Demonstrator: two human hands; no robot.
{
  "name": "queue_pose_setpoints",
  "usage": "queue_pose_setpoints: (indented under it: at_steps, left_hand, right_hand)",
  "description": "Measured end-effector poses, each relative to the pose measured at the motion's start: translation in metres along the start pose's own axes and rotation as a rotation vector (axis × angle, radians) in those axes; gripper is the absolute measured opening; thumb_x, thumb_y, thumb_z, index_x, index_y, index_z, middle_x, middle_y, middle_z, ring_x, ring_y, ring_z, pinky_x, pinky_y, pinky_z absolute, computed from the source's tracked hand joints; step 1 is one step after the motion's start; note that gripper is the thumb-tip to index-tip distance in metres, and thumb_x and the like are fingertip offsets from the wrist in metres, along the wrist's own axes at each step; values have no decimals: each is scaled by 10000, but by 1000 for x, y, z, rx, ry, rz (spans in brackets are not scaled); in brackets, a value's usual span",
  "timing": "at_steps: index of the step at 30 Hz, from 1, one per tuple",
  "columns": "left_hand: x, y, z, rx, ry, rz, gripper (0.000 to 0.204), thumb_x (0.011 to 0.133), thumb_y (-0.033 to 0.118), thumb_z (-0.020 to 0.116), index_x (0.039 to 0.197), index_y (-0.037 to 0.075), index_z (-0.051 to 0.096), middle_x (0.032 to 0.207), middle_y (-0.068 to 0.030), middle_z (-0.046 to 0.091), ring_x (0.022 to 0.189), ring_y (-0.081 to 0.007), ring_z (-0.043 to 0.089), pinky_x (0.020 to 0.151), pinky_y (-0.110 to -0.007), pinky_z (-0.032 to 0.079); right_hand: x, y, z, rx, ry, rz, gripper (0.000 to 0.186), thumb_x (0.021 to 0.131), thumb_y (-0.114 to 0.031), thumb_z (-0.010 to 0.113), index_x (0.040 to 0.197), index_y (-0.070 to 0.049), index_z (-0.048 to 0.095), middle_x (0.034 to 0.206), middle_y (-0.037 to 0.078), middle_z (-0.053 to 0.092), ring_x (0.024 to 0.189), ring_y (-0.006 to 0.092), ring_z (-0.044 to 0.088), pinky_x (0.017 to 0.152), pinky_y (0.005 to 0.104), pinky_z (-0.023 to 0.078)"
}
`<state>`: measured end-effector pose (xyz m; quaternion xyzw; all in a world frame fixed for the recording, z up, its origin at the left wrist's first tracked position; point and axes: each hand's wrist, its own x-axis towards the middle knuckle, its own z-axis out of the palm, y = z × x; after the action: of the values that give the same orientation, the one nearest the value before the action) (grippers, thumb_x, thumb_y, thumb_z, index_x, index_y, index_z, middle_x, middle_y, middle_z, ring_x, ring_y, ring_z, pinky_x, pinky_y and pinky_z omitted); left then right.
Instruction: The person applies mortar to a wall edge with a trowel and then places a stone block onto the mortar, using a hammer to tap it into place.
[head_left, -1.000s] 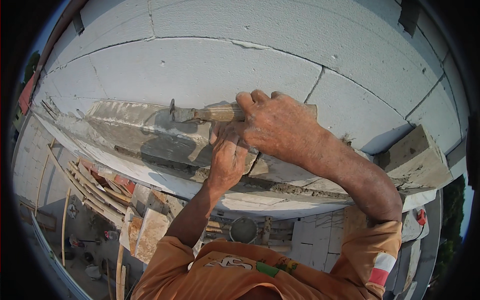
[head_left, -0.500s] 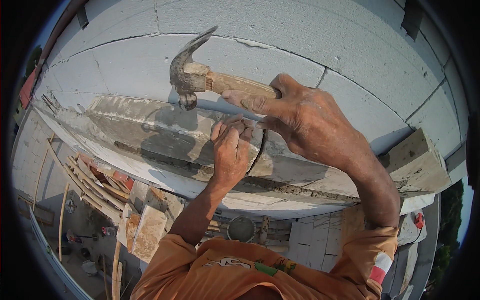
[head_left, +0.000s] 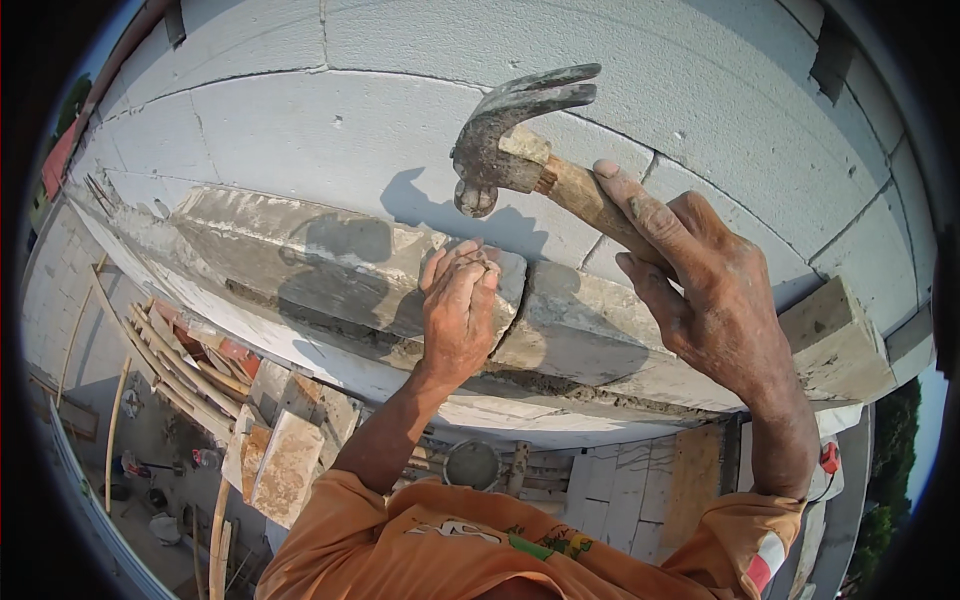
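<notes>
My right hand (head_left: 715,285) is closed round the wooden handle of a claw hammer (head_left: 500,150). The hammer is raised in front of the white block wall, its claw pointing up and right and its worn round face pointing down. Below that face, my left hand (head_left: 460,310) rests at the upper edge of a grey concrete block (head_left: 390,245). Its fingers are curled and pressed together; whatever they pinch, if anything, is too small or hidden to make out. Just right of that hand, a dark open joint separates this block from another concrete block (head_left: 590,315).
The white block wall (head_left: 400,115) rises behind the ledge. A short concrete piece (head_left: 840,340) juts out at the right, above a red item (head_left: 830,458). Bamboo poles (head_left: 180,370), broken slabs (head_left: 285,465) and a round bucket (head_left: 472,465) lie below.
The hammer has swung right, and its claw has tipped over toward the right. My right hand has moved right and slightly down with it. My left hand stays at nearly the same spot.
</notes>
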<state>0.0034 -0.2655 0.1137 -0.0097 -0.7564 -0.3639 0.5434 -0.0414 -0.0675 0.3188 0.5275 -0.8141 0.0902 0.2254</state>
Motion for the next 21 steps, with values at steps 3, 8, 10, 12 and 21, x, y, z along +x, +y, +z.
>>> queue_pose_setpoints:
  at_steps: [3, 8, 10, 12, 21]
  left_hand:
    - [-1, 0, -1, 9, -11, -10, 156, 997, 137, 564, 1012, 0, 638, 1069, -152, 682, 1152, -336, 603, 1104, -529, 309]
    - [-1, 2, -4, 15, -29, -9, 153, 997, 140, 562, 1017, 6, 633, 1070, -147, 677, 1134, -337, 604, 1110, -534, 300]
    - [0, 7, -4, 36, -27, -22, 143, 967, 100, 585, 947, -34, 634, 977, -162, 693, 1075, -350, 640, 1091, -544, 335]
    - [-1, 3, -2, 45, 2, 1, 138, 966, 97, 585, 952, -34, 629, 974, -162, 691, 1056, -347, 640, 1092, -547, 333]
    - [-5, -1, -3, -36, 6, -1, 129, 1000, 130, 560, 1025, 10, 601, 1027, -146, 667, 1020, -337, 619, 1091, -556, 322]
  right_hand:
    - [-3, -1, -2, -14, -18, -13, 679, 863, -75, 717, 1467, -299, 502, 827, 57, 586, 642, 162, 577, 540, 383, 520]
    - [-7, -8, -13, -101, -62, -54, 689, 854, -74, 727, 1464, -308, 506, 824, 55, 590, 633, 160, 571, 537, 380, 518]
    - [-8, -11, -16, -98, -53, -54, 696, 847, -67, 733, 1461, -309, 511, 825, 52, 588, 630, 154, 565, 533, 374, 513]
    - [-6, -13, -15, -83, -48, -71, 702, 843, -63, 736, 1462, -305, 510, 822, 51, 587, 627, 153, 563, 532, 373, 512]
    - [-9, -12, -8, -46, -37, -85, 722, 816, -50, 755, 1457, -285, 520, 818, 47, 588, 637, 155, 574, 529, 371, 514]
